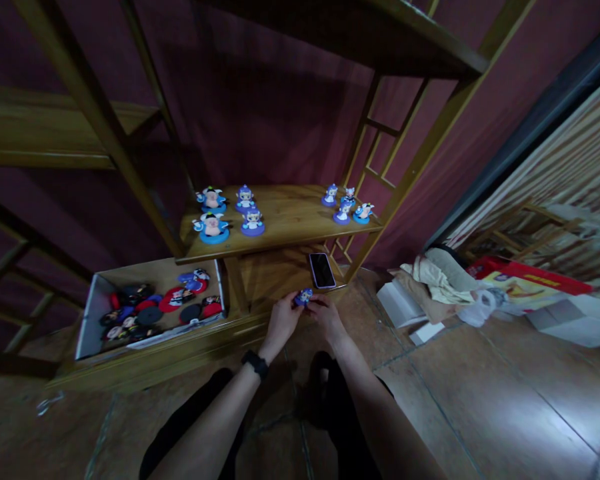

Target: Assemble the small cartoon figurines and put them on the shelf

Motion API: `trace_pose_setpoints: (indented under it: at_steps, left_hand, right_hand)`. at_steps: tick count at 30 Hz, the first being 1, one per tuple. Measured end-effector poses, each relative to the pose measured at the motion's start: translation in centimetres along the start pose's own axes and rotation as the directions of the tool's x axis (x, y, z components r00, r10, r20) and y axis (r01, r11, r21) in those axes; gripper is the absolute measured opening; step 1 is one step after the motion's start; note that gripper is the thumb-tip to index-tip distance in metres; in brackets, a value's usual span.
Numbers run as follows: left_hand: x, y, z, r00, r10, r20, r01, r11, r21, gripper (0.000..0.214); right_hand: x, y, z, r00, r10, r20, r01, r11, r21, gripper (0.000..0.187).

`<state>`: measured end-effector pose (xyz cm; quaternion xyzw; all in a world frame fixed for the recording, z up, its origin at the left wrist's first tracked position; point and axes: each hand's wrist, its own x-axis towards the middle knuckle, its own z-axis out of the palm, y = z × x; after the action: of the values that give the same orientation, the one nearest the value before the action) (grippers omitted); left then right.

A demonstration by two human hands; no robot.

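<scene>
My left hand (283,319) and my right hand (326,317) meet over the bottom ledge of a wooden shelf unit, both pinched on a small blue figurine (304,297). A black band sits on my left wrist. Just beyond my fingers a dark phone (322,270) lies flat on the low shelf. On the shelf above (290,220) stand two groups of blue-based figurines, one at the left (229,213) and one at the right (347,204).
A white open box (88,313) with several red, blue and black figurines and round bases sits on the low ledge at left. Cloth, white boxes, a plastic bag and a red carton (525,283) lie on the tiled floor at right. My dark-trousered legs are below.
</scene>
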<state>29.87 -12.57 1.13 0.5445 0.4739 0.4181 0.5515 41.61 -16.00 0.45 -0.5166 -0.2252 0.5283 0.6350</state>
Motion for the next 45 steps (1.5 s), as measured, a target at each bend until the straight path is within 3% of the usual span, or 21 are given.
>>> trace_pose_setpoints:
  at_steps: [2,4,8,12,17,28,34,39,42,45]
  left_hand:
    - [-0.7,0.2,0.0,0.995,0.096,0.017,-0.097,0.983,0.158,0.036]
    - [-1.5,0.5,0.0,0.978,0.187,0.095,-0.209,0.91,0.358,0.04]
    - [-2.7,0.9,0.0,0.91,0.291,0.294,-0.414,0.61,0.676,0.052]
    - [-3.0,1.0,0.1,0.875,0.323,0.361,-0.478,0.457,0.75,0.055]
    - [-3.1,0.8,0.2,0.864,0.336,0.375,-0.494,0.418,0.763,0.056]
    - [-3.0,0.4,0.1,0.872,0.329,0.362,-0.486,0.494,0.721,0.057]
    - [-2.5,0.4,0.0,0.916,0.273,0.293,-0.4,0.667,0.629,0.055]
    - [-0.9,0.1,-0.1,0.957,0.249,0.15,-0.287,0.889,0.357,0.038]
    - [0.2,-0.1,-0.2,0.994,0.091,0.066,-0.1,0.983,0.152,0.032]
    - [0.8,-0.3,-0.2,0.998,-0.065,0.019,0.067,0.992,-0.104,0.033]
  right_hand:
    - [0.0,0.1,-0.1,1.0,-0.012,0.001,0.012,1.0,0.021,0.023]
    - [0.0,0.3,-0.2,1.0,-0.018,-0.002,0.018,0.999,0.046,0.022]
    - [0.0,0.5,-0.3,1.0,-0.026,0.015,0.025,0.997,0.074,0.024]
    - [-0.1,0.7,-0.4,0.998,-0.046,0.035,0.045,0.999,0.016,0.024]
    - [0.0,1.1,-0.7,0.999,-0.052,0.0,0.052,0.999,0.006,0.025]
    - [-0.1,0.9,-0.4,0.999,-0.042,0.001,0.042,0.999,0.031,0.024]
    - [0.4,1.7,-0.8,0.997,-0.079,0.02,0.079,0.997,-0.008,0.024]
    - [0.4,1.3,-0.6,0.998,-0.056,0.036,0.057,0.997,-0.049,0.02]
    - [0.0,0.5,-0.4,0.999,-0.025,0.045,0.027,0.999,-0.034,0.021]
    - [-0.4,-0.1,-0.1,1.0,-0.015,0.026,0.015,1.0,-0.004,0.023]
